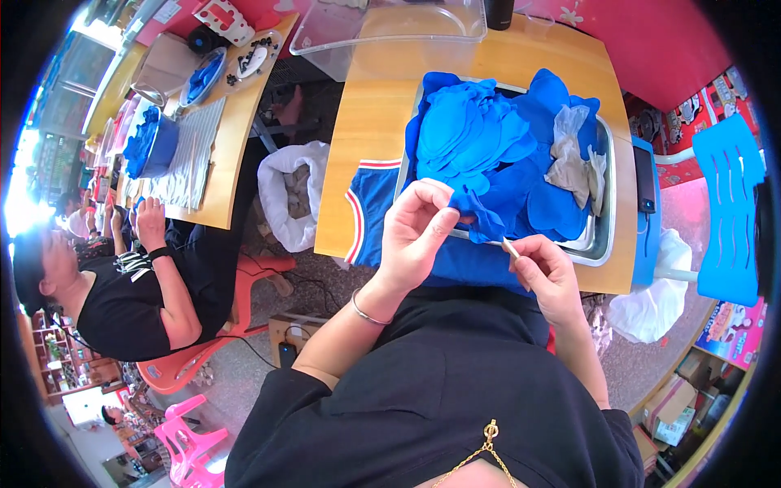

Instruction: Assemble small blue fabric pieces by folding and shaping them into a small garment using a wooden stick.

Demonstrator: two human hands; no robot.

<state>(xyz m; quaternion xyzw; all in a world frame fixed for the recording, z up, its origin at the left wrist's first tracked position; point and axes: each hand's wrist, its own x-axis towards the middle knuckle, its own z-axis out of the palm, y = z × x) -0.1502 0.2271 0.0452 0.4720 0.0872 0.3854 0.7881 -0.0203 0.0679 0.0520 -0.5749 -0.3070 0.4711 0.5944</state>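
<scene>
My left hand (419, 232) is closed, pinching a small blue fabric-like piece (480, 218) between thumb and fingertips. My right hand (543, 275) is closed too, its thumb and finger on a thin pale strip (510, 248) whose tip meets the lower edge of that piece. Just beyond both hands a metal tray (604, 248) rests on the wooden table (368, 122). Flat blue cut pieces (464, 134) with rounded edges lie heaped in it. Crumpled whitish, see-through material (569, 150) sits on the heap's right side.
A clear plastic bin (390, 41) stands at the table's far edge. Blue cloth with striped trim (370, 211) lies left of the tray. A white-lined bin (285, 195) is on the floor. Another person (122, 301) sits at a table on the left. A blue chair back (728, 207) is at right.
</scene>
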